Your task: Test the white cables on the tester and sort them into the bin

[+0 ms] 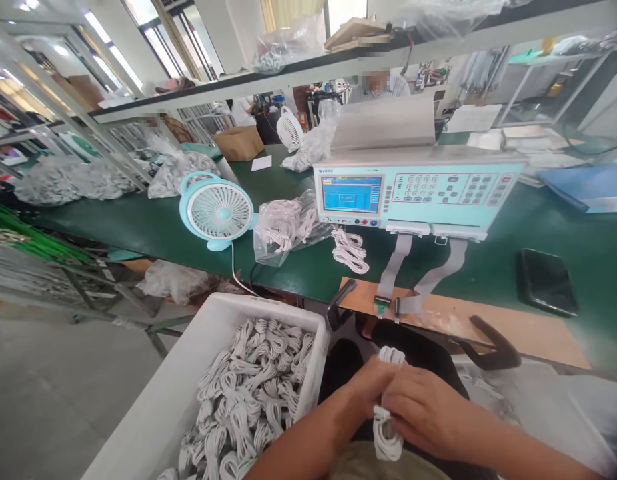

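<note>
A coiled bundle of white cable (388, 443) is held upright between my two hands, above my lap. My left hand (368, 385) wraps its left side, fingers closed. My right hand (423, 407) closes over it from the right, so the middle of the coil is hidden. Loops stick out above and below the fingers. Beyond my hands, a wooden board (451, 313) lies along the table edge, with grey ribbon cables (394, 267) running up to a light-blue tester (418, 193) whose screen is lit.
A white bin (153, 387) full of bundled cables stands at lower left. On the green table (298, 273) are a blue fan (221, 210), a bag of cables (283, 230), a loose bundle (349, 251) and a phone (547, 281). Black clamps (493, 347) grip the edge. A person (381, 83) sits opposite.
</note>
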{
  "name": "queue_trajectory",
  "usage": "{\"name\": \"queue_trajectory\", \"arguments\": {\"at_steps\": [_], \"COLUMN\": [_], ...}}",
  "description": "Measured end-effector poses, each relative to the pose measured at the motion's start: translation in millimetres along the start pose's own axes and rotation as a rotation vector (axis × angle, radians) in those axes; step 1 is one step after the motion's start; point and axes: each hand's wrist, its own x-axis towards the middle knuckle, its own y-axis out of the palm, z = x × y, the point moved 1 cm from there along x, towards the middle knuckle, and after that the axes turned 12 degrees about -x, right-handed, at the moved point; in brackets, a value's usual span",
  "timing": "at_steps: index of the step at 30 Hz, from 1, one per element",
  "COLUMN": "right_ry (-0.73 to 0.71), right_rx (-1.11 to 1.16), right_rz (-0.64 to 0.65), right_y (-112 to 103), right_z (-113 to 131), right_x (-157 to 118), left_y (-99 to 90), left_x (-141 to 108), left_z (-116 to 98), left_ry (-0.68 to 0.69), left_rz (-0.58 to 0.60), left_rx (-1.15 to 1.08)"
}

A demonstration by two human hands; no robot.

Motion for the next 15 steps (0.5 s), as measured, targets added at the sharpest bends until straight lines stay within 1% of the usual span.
{"name": "queue_trajectory", "arguments": {"at_steps": [2, 4, 5, 6, 8, 10, 12, 15], "right_ry": [0.169, 0.325, 0.391, 0.445, 0.53, 0.601, 0.68, 0.798], "right_rx": [0.073, 0.144, 0.177, 0.214, 0.291, 0.365, 0.438, 0.615], "right_rz": [-0.096, -0.177, -0.195, -0.197, -0.174, -0.152, -0.154, -0.179], "right_y": [9, 20, 26, 32, 42, 51, 57, 62], "right_z": [-4, -9, -12, -15, -19, -23, -25, -25], "right_x": [-8, -16, -21, -24, -30, -33, -34, -33], "left_y": [0.1, -6.4, -11.0, -15.7, -23.3, -27.3, -28.0, -25.5], "left_x": [-2, -6, -8, -10, -14, -17, -18, -17], "left_z": [4, 4, 2, 0, -5, -10, -12, -13], "left_ry": [0.12, 0.262, 0.313, 0.334, 0.313, 0.257, 0.222, 0.187], "left_rz": [-0.035, -0.124, -0.147, -0.133, -0.009, 0.11, 0.123, 0.101], "left_rx": [0.058, 0.083, 0.08, 0.078, 0.118, 0.2, 0.252, 0.193]}}
